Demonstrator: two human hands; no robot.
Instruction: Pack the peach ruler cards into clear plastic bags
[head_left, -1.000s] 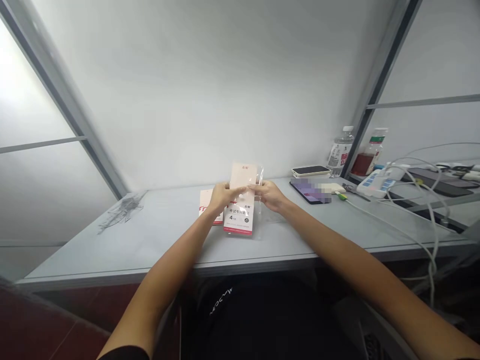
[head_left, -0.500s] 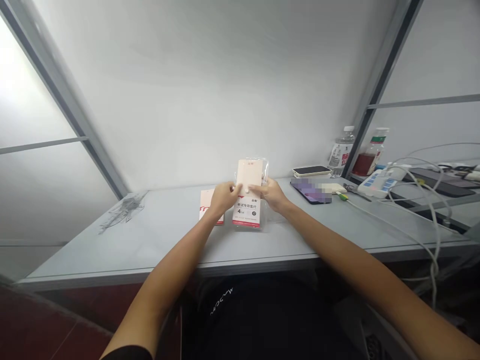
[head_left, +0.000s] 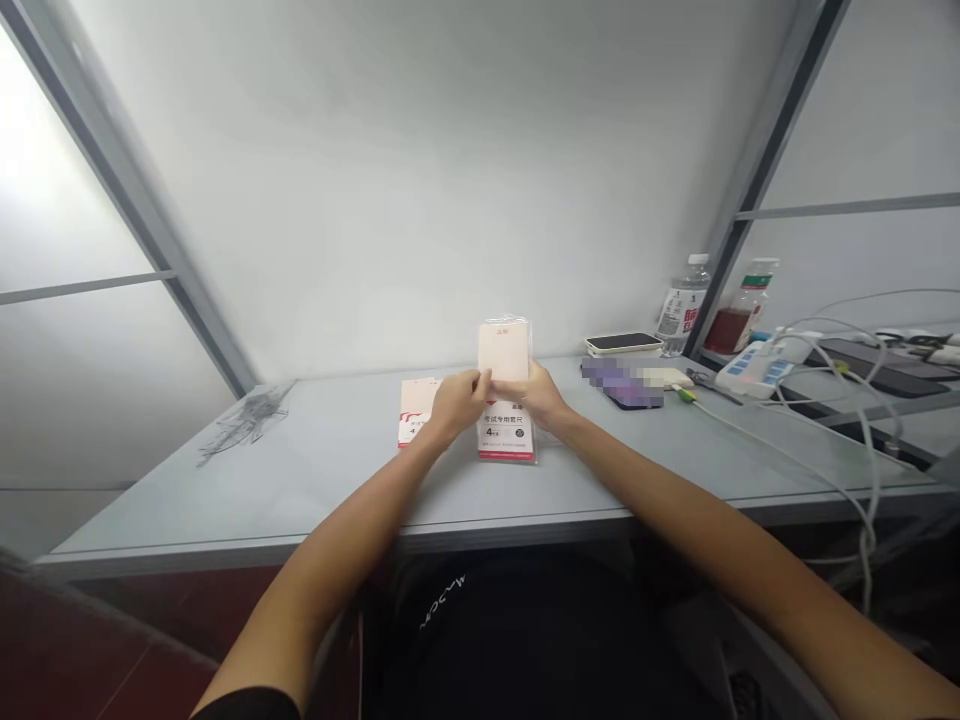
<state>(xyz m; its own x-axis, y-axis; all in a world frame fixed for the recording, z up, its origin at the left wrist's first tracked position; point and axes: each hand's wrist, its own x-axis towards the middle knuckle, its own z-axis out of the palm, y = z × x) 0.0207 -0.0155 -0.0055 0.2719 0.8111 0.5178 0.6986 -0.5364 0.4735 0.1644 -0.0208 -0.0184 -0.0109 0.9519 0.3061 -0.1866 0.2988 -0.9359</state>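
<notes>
Ruler-set packet (head_left: 504, 352), held two-handed, near table edge (head_left: 337, 380)

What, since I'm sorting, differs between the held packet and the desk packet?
The left hand and right hand grip the held packet, while the desk packet lies flat on the desk. The held packet shows nearly whole; the desk packet is partly behind the left hand. Both have peach card, red-edged labels.

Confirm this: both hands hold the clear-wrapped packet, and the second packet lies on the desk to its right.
Wrong side. The head view shows the second packet on the desk to the left of the clear-wrapped packet, not its right. The left hand and right hand do both hold that packet.
</notes>
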